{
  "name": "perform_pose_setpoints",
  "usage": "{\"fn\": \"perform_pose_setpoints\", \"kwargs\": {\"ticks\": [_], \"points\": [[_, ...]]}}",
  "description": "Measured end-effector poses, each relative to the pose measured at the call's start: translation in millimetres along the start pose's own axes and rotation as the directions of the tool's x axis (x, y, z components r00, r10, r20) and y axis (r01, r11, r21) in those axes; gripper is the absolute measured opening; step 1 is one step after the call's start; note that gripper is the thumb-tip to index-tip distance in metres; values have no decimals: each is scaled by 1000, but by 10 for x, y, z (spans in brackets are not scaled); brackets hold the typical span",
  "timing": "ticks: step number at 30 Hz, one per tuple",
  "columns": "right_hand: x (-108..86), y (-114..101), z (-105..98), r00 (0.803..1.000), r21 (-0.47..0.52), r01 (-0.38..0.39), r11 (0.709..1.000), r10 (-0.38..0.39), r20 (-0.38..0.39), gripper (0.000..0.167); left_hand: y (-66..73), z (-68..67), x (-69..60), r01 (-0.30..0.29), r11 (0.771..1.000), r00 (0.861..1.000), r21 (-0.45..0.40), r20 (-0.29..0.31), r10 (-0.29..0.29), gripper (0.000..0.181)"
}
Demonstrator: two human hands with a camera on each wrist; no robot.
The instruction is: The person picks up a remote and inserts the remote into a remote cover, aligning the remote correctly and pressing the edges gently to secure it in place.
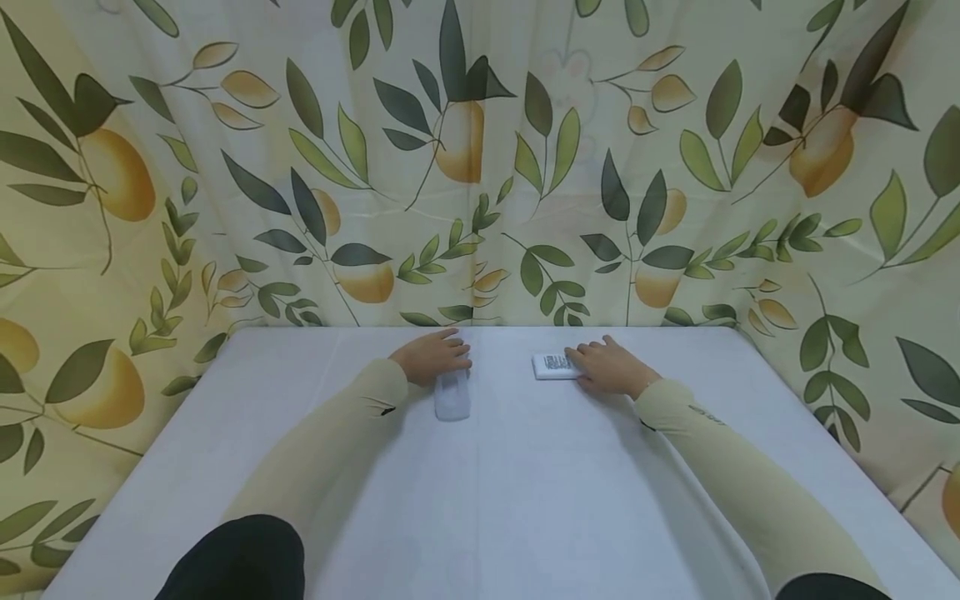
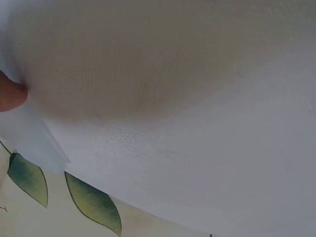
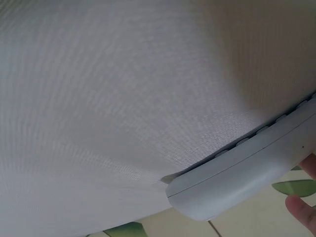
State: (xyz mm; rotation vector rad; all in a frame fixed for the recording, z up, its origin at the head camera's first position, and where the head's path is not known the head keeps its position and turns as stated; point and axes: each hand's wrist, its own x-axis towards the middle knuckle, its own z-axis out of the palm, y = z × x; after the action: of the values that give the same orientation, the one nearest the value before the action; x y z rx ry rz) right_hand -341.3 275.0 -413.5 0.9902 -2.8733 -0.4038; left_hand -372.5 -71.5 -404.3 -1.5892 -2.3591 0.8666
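A translucent, flat, rounded case (image 1: 452, 400) lies lengthwise on the white cloth, its far end under my left hand (image 1: 432, 357). The fingers bend over that end; one fingertip (image 2: 12, 94) presses the see-through edge (image 2: 42, 145) in the left wrist view. To the right, a white device (image 1: 553, 367) with a printed dark label faces label up. My right hand (image 1: 611, 367) grips its right end, fingers covering part of it. From the right wrist view, the device (image 3: 247, 168) shows a rounded end and a row of small buttons against the cloth; fingers (image 3: 302, 210) show at the edge.
A white cloth (image 1: 480, 500) covers the table. Its far edge meets a hanging curtain (image 1: 480, 250) printed with leaves and yellow fruit, which also surrounds both sides. Dark cuffs or bands (image 1: 240, 558) show on the sleeves near the bottom.
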Motion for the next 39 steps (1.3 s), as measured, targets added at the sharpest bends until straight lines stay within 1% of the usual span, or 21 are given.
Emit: {"fn": "perform_pose_setpoints", "kwargs": {"ticks": [3,7,10,12,14,17,19,26,32,37,39], "points": [[12,12,10,1000,-7,16,1000,-16,-14,46,6,-13,-20,6,999,1000,-39,12,-5,52],[9,19,27,1000,-13,27,1000,-27,-15,46,25,0,-55,-4,993,1000,-117,-17,1,54],[-3,-8,26,999,-6,36,999,-36,-22,47,51,17,-87,-9,989,1000,-147,-30,5,55],[-16,-39,16,999,2,39,999,-39,-28,48,76,14,-108,-2,988,1000,-154,-17,-1,57],[-34,-67,6,998,0,45,999,-45,-36,49,104,0,-133,14,987,1000,-159,14,-12,57],[-67,-104,-15,998,-14,46,999,-47,-49,51,151,-46,-176,40,983,998,-179,52,-32,56],[-95,-121,-29,997,-28,50,998,-51,-64,51,187,-79,-209,56,980,997,-190,66,-44,54],[-194,-133,-70,988,-69,67,995,-76,-137,53,325,-153,-322,74,971,997,-229,41,-66,54],[-286,-140,-132,983,-85,51,995,-65,-171,58,427,-210,-413,140,957,990,-253,70,-126,53],[-352,-183,-200,967,-101,43,994,-67,-246,60,523,-179,-477,201,942,980,-268,50,-195,52],[-370,-208,-222,960,-103,40,994,-67,-273,60,563,-164,-497,229,931,973,-284,49,-225,52]]}}
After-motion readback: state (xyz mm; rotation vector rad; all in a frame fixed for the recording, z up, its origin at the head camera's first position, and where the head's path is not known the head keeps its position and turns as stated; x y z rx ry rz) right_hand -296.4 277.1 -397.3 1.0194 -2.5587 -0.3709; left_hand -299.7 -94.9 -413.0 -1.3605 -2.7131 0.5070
